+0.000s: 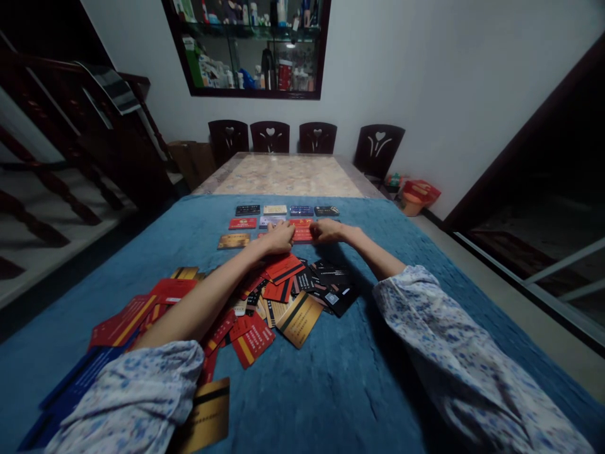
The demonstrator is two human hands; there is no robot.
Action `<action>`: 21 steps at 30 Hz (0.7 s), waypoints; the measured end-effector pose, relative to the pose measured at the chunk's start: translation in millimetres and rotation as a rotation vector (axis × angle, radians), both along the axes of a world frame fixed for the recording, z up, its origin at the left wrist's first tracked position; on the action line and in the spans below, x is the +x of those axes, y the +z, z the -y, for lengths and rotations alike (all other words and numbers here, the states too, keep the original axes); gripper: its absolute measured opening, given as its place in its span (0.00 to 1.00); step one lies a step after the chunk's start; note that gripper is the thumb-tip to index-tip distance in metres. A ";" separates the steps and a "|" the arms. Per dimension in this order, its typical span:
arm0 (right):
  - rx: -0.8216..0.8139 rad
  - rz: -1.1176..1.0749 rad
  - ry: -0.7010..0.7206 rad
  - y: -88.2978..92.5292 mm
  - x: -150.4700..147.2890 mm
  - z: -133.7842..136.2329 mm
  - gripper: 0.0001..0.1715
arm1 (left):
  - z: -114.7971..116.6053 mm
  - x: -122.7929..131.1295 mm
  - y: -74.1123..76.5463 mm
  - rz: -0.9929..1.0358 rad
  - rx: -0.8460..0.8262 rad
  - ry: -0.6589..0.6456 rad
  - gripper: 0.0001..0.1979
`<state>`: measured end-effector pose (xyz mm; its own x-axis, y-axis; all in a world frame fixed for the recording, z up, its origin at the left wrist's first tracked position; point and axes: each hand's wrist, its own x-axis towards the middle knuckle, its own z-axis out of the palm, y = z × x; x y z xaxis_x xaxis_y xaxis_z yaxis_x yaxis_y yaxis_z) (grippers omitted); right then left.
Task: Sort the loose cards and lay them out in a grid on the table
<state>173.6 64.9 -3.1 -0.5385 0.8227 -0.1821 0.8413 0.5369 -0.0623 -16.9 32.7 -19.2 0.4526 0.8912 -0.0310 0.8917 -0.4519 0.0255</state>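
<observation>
An orange-red plastic card point(302, 229) lies in the rows of sorted cards, between my two hands. My left hand point(280, 238) has its fingers closed at the card's left edge and partly covers other cards there. At the right edge, my right hand point(328, 231) pinches the same card, its fingertips partly hidden. Around them sit a red card stack point(242, 223), a gold card stack point(234, 241) and a dark blue stack point(301, 210). Nearer to me is a loose heap with red cards point(254, 340), black cards point(334, 273) and a gold card point(299, 318).
A blue cloth point(340, 378) covers the near part of the table, and its far marbled top point(288, 173) is bare. Dark chairs point(317, 137) stand behind it. Blue cards point(80, 378) and another gold card point(208, 416) lie by my left sleeve.
</observation>
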 end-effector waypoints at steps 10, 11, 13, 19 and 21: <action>0.080 0.034 0.048 0.0 8.4 5.7 0.18 | 31.3 -10.4 10.5 0.018 0.099 -0.026 0.19; 0.100 0.036 0.046 -0.5 9.7 6.5 0.21 | 35.9 -11.5 11.0 0.017 0.108 -0.029 0.20; 0.149 0.035 0.035 -1.2 12.8 9.6 0.26 | 46.0 -13.0 11.9 0.025 0.117 -0.035 0.23; 0.278 -0.081 0.073 -1.8 26.7 32.0 0.25 | 78.3 -16.5 11.4 0.095 0.089 -0.082 0.26; 0.298 -0.130 0.127 -3.1 31.2 42.0 0.22 | 87.6 -18.4 9.6 0.083 0.094 -0.087 0.26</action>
<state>204.8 22.9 -6.1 -0.6427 0.7546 0.1326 0.7622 0.6473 0.0104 -35.3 -54.9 -9.6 0.5260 0.8456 0.0913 0.8454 -0.5315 0.0520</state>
